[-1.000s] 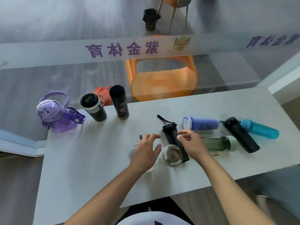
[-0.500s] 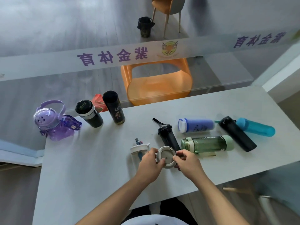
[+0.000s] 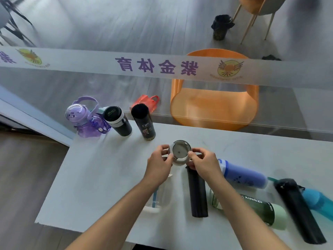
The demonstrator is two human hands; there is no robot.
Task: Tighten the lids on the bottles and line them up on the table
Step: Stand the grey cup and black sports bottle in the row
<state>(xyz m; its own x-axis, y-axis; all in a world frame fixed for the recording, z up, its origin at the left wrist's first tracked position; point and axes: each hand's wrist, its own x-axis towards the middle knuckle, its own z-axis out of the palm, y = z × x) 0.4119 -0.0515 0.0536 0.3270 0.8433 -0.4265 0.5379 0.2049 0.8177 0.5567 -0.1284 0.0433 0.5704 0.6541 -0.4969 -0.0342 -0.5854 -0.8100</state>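
Lined up, upright, far left edge: purple cartoon bottle (image 3: 84, 120), black tumbler (image 3: 118, 121), black flask (image 3: 143, 123). In hand: round grey lid (image 3: 180, 152), pinched between left hand (image 3: 159, 165) and right hand (image 3: 203, 164), above table (image 3: 100, 177). Lying, pending: five bottles at right.

Orange chair (image 3: 214, 109), centre right, behind glass partition with banner strip (image 3: 162, 66). Red plastic bag (image 3: 146, 101) on floor, centre. Black bin (image 3: 220, 27) and wooden-legged chair (image 3: 255, 13), upper right.
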